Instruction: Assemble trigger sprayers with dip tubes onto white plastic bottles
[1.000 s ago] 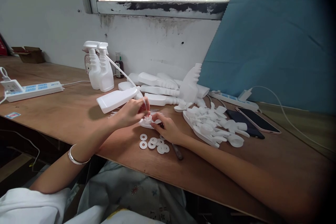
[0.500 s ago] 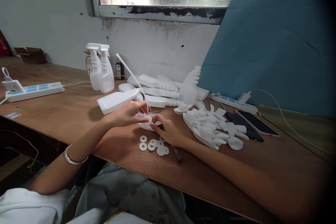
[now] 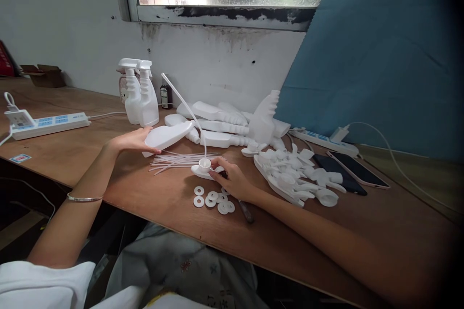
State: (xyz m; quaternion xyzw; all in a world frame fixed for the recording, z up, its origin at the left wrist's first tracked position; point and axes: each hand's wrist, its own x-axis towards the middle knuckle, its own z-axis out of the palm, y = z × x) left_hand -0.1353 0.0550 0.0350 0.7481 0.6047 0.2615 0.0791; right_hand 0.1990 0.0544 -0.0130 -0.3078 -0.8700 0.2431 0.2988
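My left hand point(image 3: 132, 140) grips bottle point(image 3: 168, 135) by base, long axis slanting toward table's point(image 3: 163, 198) far edge; right hand point(image 3: 231, 178) pinches spray head point(image 3: 199, 171).

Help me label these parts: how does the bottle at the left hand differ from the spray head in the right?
The bottle is larger than the spray head. The bottle is on its side; the spray head's collar faces up. A tube stands in the spray head; none shows in the bottle. Both are white.

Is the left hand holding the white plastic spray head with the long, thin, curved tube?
No, the left hand grips the broad end of a white plastic bottle, while the right hand holds the spray head.
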